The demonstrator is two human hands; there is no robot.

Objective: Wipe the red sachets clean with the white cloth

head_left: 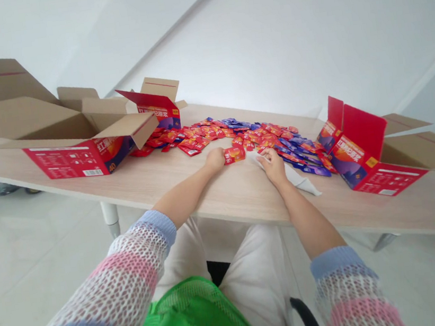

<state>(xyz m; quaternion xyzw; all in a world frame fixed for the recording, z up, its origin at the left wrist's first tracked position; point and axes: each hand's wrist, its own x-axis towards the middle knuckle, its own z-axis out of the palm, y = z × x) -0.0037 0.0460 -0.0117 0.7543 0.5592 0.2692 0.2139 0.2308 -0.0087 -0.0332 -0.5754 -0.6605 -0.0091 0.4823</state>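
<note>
My left hand (216, 161) is closed on the left end of a red sachet (234, 155), whose printed face points up. To its right, my right hand (273, 166) pinches a white cloth or tissue (298, 180). Part of the white piece lies under that hand and trails along the table to the right. Just beyond both hands spreads a long heap of red sachets (213, 130) and purple sachets (299, 155).
Open red cartons stand on the pale wooden table (188, 183): a large carton (67, 160) at left, a smaller carton (159, 114) behind it, and another carton (355, 158) at right. A white wall (285, 42) rises behind. The table's front edge runs below my forearms.
</note>
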